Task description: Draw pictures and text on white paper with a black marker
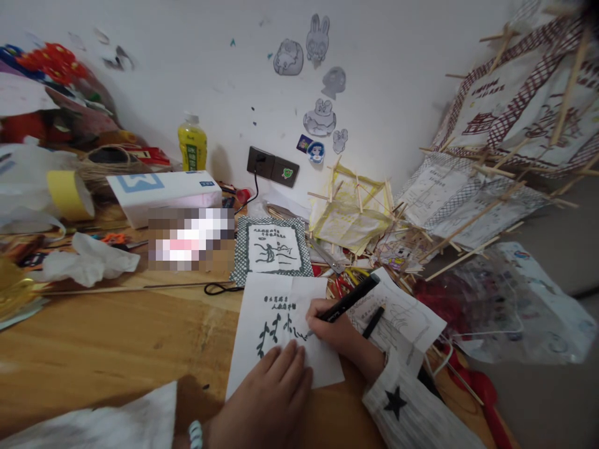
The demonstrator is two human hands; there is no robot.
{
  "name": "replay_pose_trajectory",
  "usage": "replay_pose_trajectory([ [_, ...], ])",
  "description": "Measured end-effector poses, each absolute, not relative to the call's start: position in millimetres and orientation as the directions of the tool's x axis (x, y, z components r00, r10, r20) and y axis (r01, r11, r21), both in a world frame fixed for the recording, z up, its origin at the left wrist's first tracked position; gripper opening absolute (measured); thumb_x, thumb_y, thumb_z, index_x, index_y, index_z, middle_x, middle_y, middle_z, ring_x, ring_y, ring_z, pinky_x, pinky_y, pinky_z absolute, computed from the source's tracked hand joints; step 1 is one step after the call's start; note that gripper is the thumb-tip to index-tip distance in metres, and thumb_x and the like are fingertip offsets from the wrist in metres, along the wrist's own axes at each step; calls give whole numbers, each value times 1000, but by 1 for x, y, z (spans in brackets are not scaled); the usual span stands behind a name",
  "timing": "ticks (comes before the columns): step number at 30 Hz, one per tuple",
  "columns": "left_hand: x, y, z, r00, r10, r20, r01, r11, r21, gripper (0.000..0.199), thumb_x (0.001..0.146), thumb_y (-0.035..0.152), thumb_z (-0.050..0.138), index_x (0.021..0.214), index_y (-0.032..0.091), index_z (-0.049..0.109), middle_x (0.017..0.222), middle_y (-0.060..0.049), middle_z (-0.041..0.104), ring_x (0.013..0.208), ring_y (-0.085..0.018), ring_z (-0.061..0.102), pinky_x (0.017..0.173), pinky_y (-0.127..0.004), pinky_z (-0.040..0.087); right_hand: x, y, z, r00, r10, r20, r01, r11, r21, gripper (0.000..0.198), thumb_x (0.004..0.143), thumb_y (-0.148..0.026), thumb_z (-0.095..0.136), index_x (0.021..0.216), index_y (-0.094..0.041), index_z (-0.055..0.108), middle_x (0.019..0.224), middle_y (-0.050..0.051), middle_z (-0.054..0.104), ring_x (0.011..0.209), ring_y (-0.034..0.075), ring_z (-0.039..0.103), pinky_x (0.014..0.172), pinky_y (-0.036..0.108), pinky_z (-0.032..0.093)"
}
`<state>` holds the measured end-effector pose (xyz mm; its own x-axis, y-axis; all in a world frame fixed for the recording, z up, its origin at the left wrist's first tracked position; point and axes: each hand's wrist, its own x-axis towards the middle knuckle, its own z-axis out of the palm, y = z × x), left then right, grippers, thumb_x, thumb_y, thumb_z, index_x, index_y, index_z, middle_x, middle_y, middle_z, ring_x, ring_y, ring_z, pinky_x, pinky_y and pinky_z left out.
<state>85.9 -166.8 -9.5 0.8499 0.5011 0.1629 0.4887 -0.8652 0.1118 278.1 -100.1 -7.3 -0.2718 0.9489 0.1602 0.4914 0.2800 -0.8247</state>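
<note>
My right hand (330, 324) grips a black marker pen (353, 299), its tip down at the drawing on a white sheet of paper (316, 368). Dark green characters and leafy stems are drawn on the sheet. My left hand (274, 390) lies flat on the sheet's lower part, fingers stretched out and close together. Just beyond the sheet is a finished-looking picture card (271, 243) with a dark green patterned border. A pen cap or short black pen (373, 322) rests on another sketched paper (416, 318) beside my right wrist.
A white box (163, 193), a yellow drink bottle (191, 143) and crumpled tissue (87, 259) stand or lie at the back left. Paper-and-stick lantern frames (350, 212) crowd the right, near a clear plastic bag (524, 312). Scissors (327, 255) lie behind the papers. A socket (272, 166) is on the wall.
</note>
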Motion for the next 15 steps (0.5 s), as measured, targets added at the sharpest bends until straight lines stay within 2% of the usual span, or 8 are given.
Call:
replay_pose_trajectory([
  [8, 85, -170, -5, 850, 505, 153, 493, -863, 109, 37, 96, 26, 42, 125, 8, 55, 135, -21, 51, 125, -36, 45, 99, -52, 43, 276, -99, -5, -232, 957, 175, 500, 272, -822, 17, 65, -12, 47, 53, -20, 40, 54, -5, 41, 55, 11, 40, 53, 23, 32],
  [15, 86, -170, -7, 842, 511, 172, 502, -860, 94, 36, 93, 22, 46, 125, 7, 55, 133, -22, 51, 126, -36, 43, 100, -52, 41, 269, -102, 3, -253, 941, 223, 475, 322, -819, 15, 70, -13, 49, 57, -20, 46, 55, -5, 48, 55, 11, 44, 52, 22, 35],
])
